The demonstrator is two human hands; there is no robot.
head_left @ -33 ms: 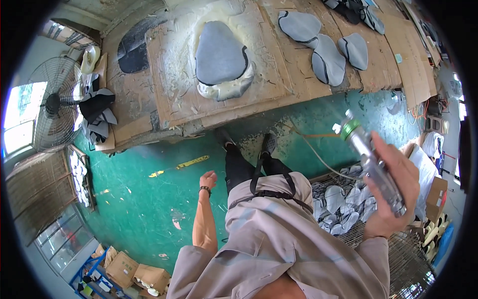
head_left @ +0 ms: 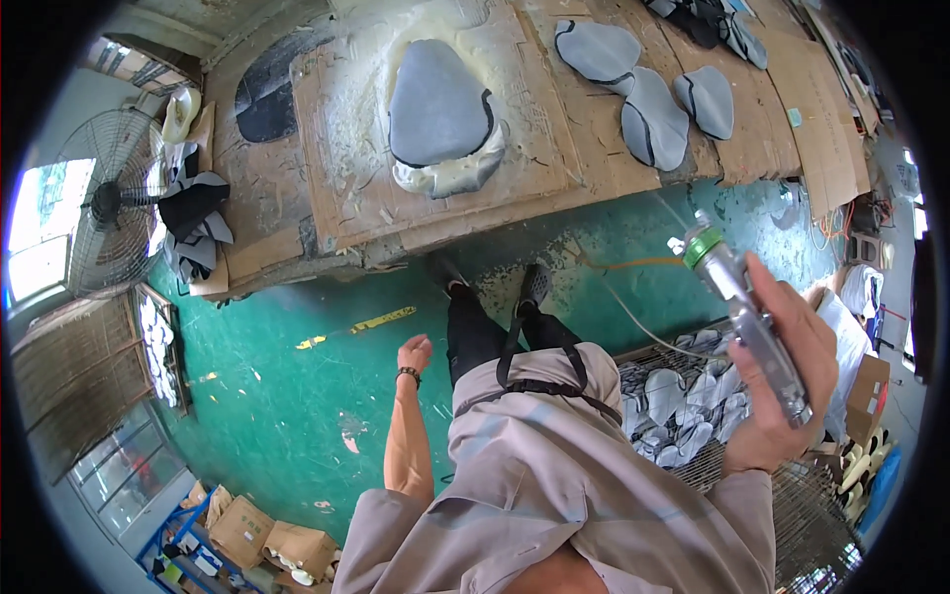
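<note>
A silver spray gun point(head_left: 730, 282) with a green ring near its nozzle is gripped by my right hand point(head_left: 800, 361), raised at the right over the floor. The nozzle points up and toward the workbench. My left hand point(head_left: 415, 353), with a dark bracelet at the wrist, hangs beside my leg, fingers loosely curled and nothing visible in them. On the workbench ahead lies a grey teardrop-shaped fabric pad point(head_left: 440, 104) with black edging, resting on a whitish, foam-like piece point(head_left: 450, 176). Neither hand touches it.
Several grey pads point(head_left: 655, 119) lie on the cardboard-covered workbench point(head_left: 534, 203) to the right. A fan point(head_left: 107, 203) stands at the left. A thin hose point(head_left: 633, 312) trails over the green floor. Grey pieces point(head_left: 673, 406) fill a wire rack at my right; cardboard boxes point(head_left: 242, 532) sit lower left.
My right hand and the spray gun have shifted slightly to the right, with the nozzle a little lower. My left hand has barely moved.
</note>
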